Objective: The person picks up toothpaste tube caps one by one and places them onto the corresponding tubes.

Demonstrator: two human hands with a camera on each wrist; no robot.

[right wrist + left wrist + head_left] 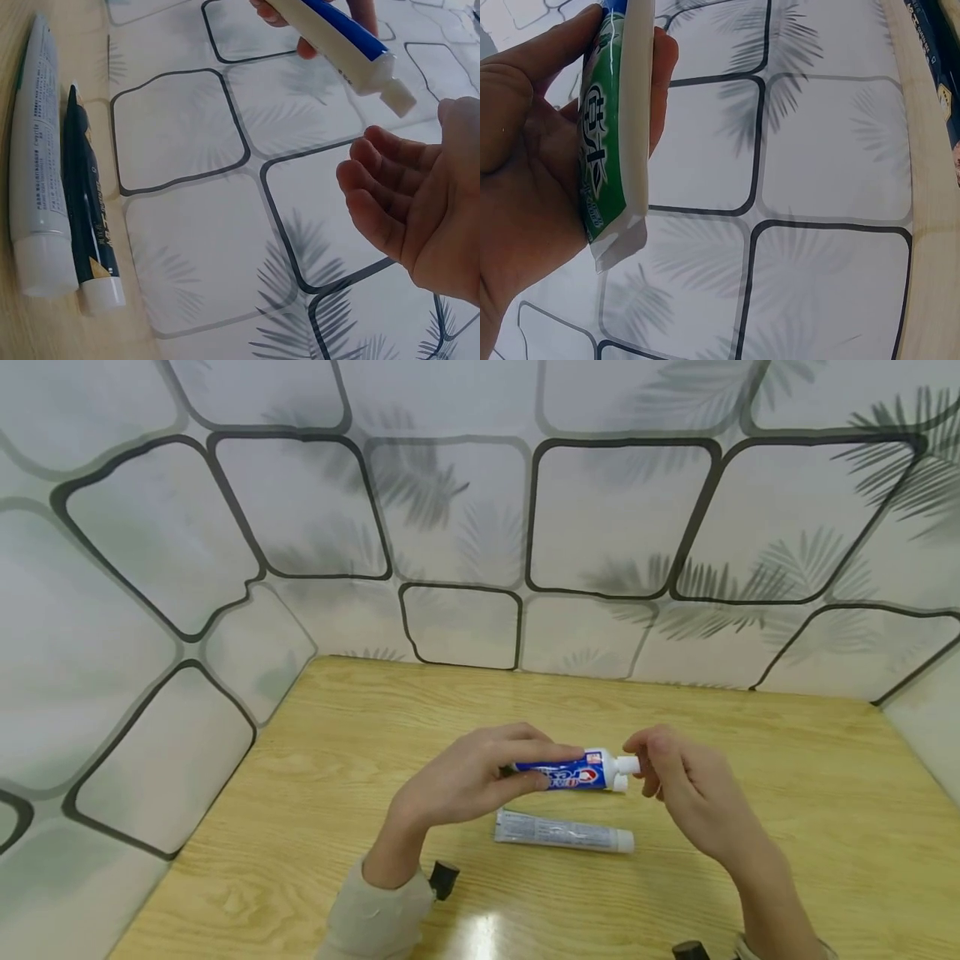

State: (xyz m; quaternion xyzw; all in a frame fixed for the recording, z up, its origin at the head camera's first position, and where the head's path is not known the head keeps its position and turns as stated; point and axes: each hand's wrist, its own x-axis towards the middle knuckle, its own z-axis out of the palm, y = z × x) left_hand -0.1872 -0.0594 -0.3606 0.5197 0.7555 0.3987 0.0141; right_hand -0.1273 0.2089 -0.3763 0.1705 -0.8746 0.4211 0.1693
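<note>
My left hand (472, 774) grips a toothpaste tube (566, 772), blue near the capped end, thumb on one side and fingers on the other. The tube shows a green back part in the left wrist view. It is held above the table, its white cap (397, 99) pointing at my right hand (693, 789). The right hand's fingers (386, 214) are loosely bent beside the cap, with a small gap and nothing held. A white toothpaste tube (562, 832) lies on the table nearer me. Below the held tube, a dark tube (90, 202) is mostly hidden in the head view.
The wood-grain table (300, 860) extends around the hands. A wall covering (465, 510) with stone outlines and leaf prints stands behind and at the left. Small black devices (444, 879) sit at both wrists.
</note>
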